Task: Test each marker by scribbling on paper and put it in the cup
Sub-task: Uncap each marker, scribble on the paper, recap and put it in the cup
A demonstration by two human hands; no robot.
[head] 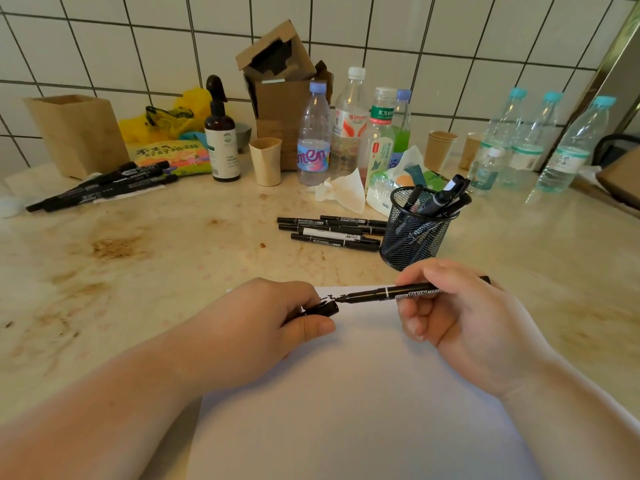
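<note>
Both hands meet: right hand (460,306) levels marker (398,292).

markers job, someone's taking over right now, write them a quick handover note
Right hand: holds an uncapped marker, tip by a few scribbles at the paper's far edge.
Left hand: holds its cap.
Done: several markers stand in the mesh cup.
Left: cap this one and drop it in the cup, then test the loose pile beside the cup and the far-left pile.
</note>
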